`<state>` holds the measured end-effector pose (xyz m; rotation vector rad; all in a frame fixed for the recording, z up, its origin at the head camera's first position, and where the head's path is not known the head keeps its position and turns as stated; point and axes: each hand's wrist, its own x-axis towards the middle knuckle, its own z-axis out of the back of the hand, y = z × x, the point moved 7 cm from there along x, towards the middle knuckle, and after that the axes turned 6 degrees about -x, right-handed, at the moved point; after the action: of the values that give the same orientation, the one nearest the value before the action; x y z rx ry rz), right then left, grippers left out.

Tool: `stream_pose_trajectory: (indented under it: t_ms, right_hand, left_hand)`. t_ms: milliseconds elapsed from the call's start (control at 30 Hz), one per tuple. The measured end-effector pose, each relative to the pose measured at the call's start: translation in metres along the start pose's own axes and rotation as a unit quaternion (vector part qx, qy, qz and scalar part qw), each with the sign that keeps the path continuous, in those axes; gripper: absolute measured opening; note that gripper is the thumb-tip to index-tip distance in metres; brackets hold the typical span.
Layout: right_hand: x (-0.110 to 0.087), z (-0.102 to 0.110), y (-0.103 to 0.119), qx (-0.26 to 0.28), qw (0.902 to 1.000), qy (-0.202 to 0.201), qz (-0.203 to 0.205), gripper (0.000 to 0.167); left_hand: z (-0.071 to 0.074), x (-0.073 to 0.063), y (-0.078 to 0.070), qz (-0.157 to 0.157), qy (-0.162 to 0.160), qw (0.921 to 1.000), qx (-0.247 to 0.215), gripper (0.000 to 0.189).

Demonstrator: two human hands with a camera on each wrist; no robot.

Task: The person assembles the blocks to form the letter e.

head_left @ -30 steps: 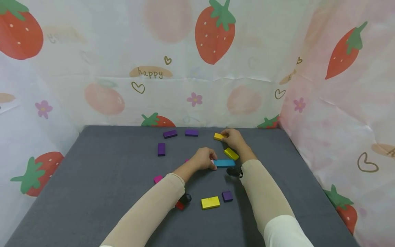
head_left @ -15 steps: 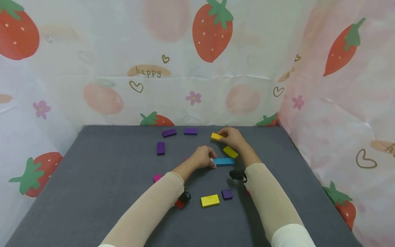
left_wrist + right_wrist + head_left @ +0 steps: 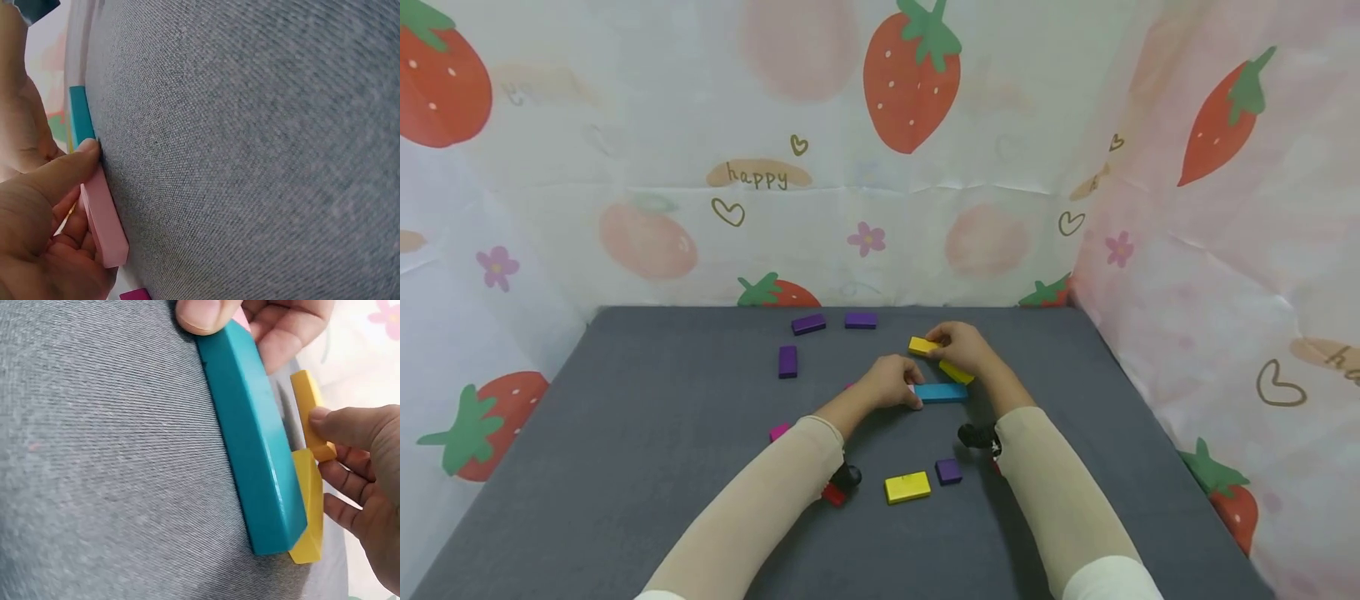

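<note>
My left hand grips a pink block and a blue block where their ends meet, its thumb lying across the joint. Both lie in line on the grey cloth. Just beyond them, my right hand pinches an orange-yellow block between thumb and fingers. A second, yellow block lies slanted behind the blue block's right end, and the held block's near end is close to it. Whether those two touch I cannot tell. In the head view the left hand hides most of the pink block.
Several purple blocks lie at the back left. Nearer me are a yellow block, a small purple block, a red block and a magenta block, partly behind my left sleeve. Strawberry-printed curtains surround the table.
My right hand has brought the orange-yellow block slightly left and toward me, nearer the slanted yellow block. The left hand has stayed on the pink and blue blocks.
</note>
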<state>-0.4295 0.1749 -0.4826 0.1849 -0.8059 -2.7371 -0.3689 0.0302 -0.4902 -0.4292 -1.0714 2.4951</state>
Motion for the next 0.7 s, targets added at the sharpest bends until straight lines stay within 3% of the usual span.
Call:
stream_pose_trajectory:
  t_ms: [700]
  right_hand:
    - [0.0006,-0.0092,-0.0014,0.002,0.9999,0.015,-0.002,0.032]
  left_hand:
    - [0.0001,-0.0020,-0.0011,-0.007,0.008,0.9999,-0.006,0.034]
